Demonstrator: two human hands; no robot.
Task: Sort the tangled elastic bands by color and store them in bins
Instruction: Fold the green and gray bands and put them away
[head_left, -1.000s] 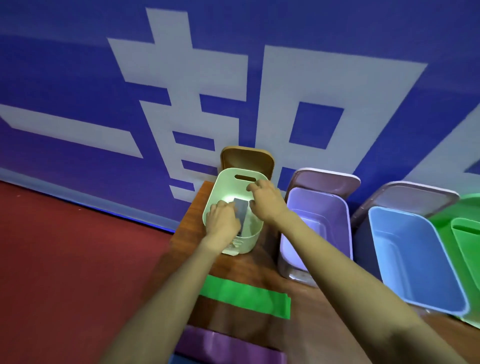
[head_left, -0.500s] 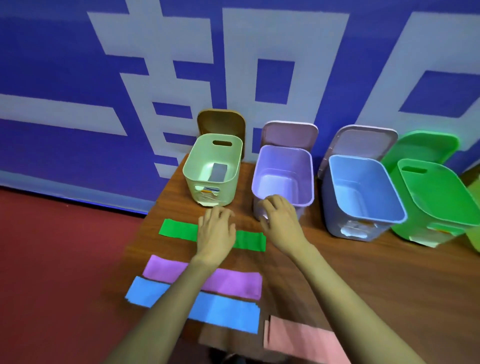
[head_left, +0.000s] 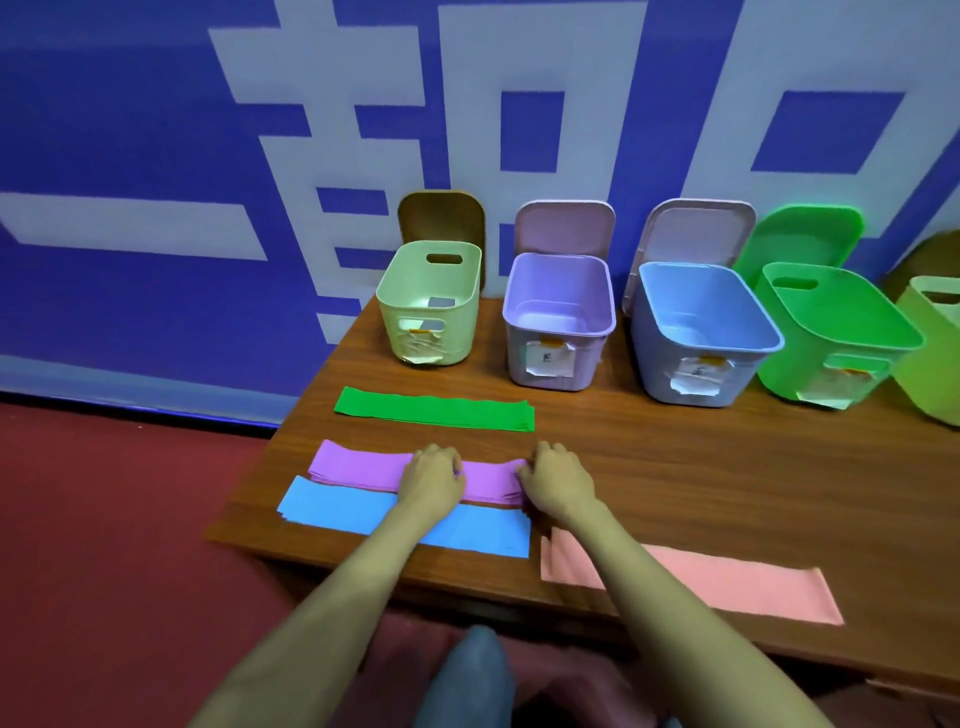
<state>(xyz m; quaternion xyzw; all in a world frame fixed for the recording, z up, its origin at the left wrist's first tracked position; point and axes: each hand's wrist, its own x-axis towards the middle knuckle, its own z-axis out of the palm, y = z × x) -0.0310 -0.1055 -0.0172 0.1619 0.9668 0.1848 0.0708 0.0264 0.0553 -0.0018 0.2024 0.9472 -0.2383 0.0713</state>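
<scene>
Flat stacks of elastic bands lie on the wooden table (head_left: 675, 467): green bands (head_left: 434, 409) farthest, purple bands (head_left: 358, 465) below them, blue bands (head_left: 332, 512) nearest, pink bands (head_left: 727, 584) at the right. My left hand (head_left: 431, 480) rests with curled fingers on the middle of the purple stack. My right hand (head_left: 558, 480) pinches that stack's right end. Behind stand open bins: a pale yellow-green bin (head_left: 428, 306) holding a grey band (head_left: 440, 303), a purple bin (head_left: 558, 322), a blue bin (head_left: 701, 332) and a green bin (head_left: 831, 338).
Another yellow-green bin (head_left: 935, 353) shows at the far right edge. Lids lean against the blue and white wall behind the bins. The table's left edge drops to a red floor (head_left: 104, 519). My knee (head_left: 467, 675) shows under the front edge.
Both hands left the pale yellow-green bin, where the grey band stayed, passed over the green bands and came down onto the purple stack. The view tilted down.
</scene>
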